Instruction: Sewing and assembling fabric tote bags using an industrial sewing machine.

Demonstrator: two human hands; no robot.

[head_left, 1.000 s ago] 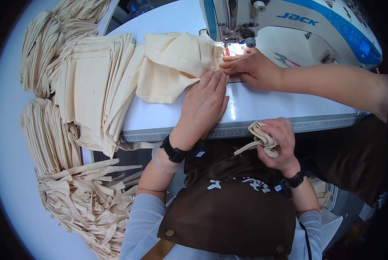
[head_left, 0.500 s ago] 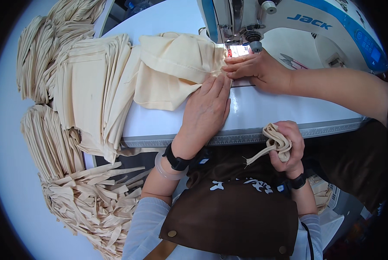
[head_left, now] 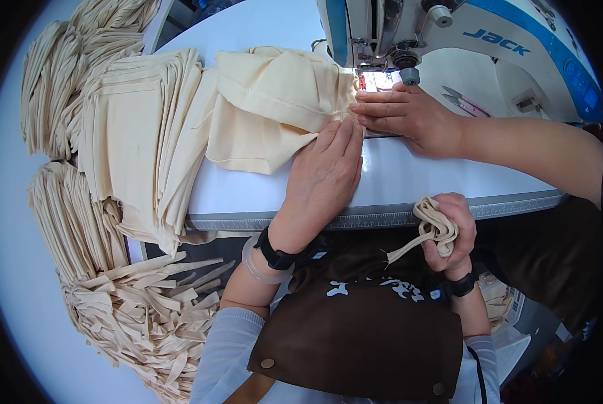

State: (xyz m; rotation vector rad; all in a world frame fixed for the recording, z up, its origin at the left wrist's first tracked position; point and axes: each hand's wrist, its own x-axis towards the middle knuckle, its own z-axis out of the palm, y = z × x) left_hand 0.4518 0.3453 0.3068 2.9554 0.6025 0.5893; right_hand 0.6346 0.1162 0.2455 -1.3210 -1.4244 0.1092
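Left hand: flat, fingers spread, palm down on the table, fingertips pressing the edge of the cream cloth just near the sewing machine.
Right hand: at the near table edge, fingers curled tight round a bundle of cream straps, one end hanging left.
Another person's hand: from the right, fingers extended on the cloth by the needle.
Stacked cloth pieces: left.
Loose strips: near left.
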